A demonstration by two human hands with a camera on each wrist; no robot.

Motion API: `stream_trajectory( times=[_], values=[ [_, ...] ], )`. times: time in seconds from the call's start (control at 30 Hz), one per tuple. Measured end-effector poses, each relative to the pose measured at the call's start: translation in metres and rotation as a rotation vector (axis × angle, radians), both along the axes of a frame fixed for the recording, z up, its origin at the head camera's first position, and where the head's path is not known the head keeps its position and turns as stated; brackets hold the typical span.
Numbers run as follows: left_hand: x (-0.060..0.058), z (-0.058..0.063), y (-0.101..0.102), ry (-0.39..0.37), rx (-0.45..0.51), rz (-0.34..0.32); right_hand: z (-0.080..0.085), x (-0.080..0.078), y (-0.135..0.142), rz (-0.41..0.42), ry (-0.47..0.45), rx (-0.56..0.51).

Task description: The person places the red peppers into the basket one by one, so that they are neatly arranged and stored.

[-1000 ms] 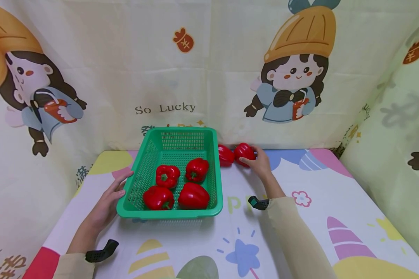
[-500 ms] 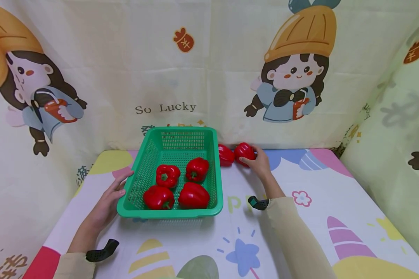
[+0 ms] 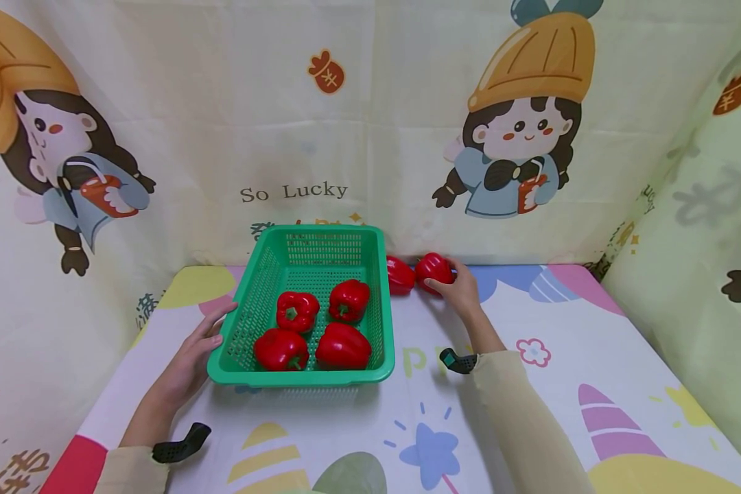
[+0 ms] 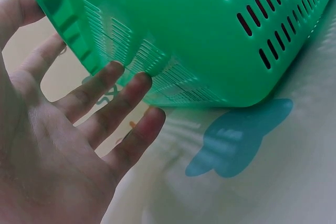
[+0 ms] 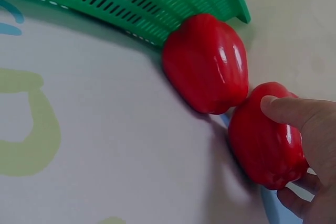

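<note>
In the head view, my left hand (image 3: 188, 367) lies along the left side of a green plastic basket (image 3: 302, 378). Its fingers are spread, with fingertips right at the basket's slotted wall (image 4: 173, 35) in the left wrist view. My right hand (image 3: 460, 291) grips a red bell pepper (image 3: 433, 269) at the back of the table, thumb across its near side and fingers around the far side. Beside that one, a second bell pepper (image 5: 205, 64) sits between it and the basket. Several red bell peppers, such as the front right one (image 3: 343, 346), lie inside the basket.
The table has a printed cloth (image 3: 426, 412) with pastel shapes. A cartoon-patterned curtain (image 3: 401, 158) hangs right behind the table's back edge, and more cloth (image 3: 704, 274) hangs along the right side. A black wrist camera mount (image 3: 182, 444) sits at the left sleeve.
</note>
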State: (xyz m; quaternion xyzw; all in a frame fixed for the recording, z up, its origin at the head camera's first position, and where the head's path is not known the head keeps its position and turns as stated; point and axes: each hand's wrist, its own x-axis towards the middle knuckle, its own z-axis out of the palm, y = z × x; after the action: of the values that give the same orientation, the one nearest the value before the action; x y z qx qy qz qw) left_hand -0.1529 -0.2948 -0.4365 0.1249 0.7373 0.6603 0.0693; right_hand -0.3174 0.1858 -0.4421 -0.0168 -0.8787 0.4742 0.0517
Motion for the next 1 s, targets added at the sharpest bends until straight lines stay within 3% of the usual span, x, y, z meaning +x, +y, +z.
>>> stream_trajectory(
  times=[1.0],
  values=[
    [-0.0004, 0.0009, 0.0005, -0.026, 0.0, 0.011, 0.0019, 0.0079, 0.0081, -0.026, -0.018, -0.041]
  ],
)
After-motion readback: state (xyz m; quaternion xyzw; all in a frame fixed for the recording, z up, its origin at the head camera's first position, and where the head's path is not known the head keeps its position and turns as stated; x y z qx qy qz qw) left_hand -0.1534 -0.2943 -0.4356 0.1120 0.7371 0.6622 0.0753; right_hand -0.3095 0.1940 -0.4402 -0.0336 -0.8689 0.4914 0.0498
